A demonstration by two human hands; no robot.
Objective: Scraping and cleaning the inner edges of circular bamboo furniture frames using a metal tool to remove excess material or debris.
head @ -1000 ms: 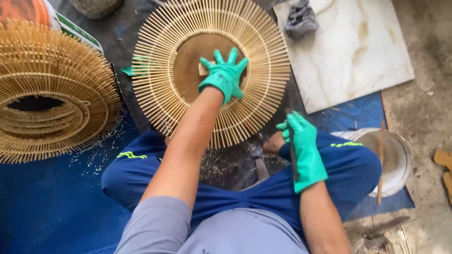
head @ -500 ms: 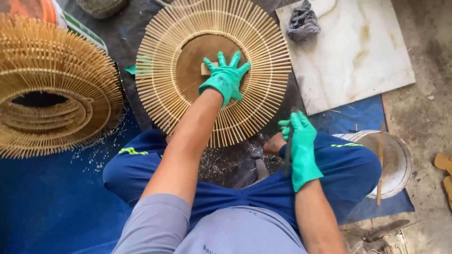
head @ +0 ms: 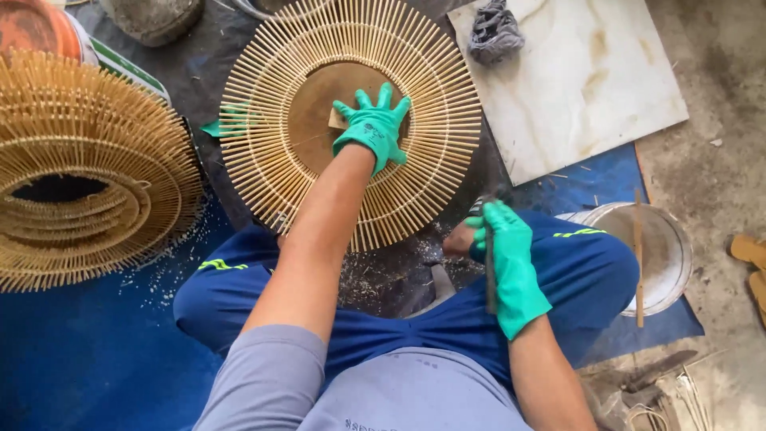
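- Far left: stack of finished bamboo ring frames point(head: 80, 172) on blue mat point(head: 88, 359), untouched.
- Centre: round bamboo-slat disc point(head: 263, 152) lies flat on the ground ahead of the crossed legs; thin pale slats radiate evenly from a bare brown centre, rim neat.
- Left hand point(head: 371, 128), green glove, fingers spread flat on the disc centre, pinning it; nothing gripped.
- Right hand point(head: 507, 255), green glove, closed round a thin dark tool point(head: 490, 275) over the knee.
- Step, judged: steadying disc for trimming; next calls for bringing the tool to the slats.
- Right: white slab point(head: 590, 80), metal bowl point(head: 662, 255).
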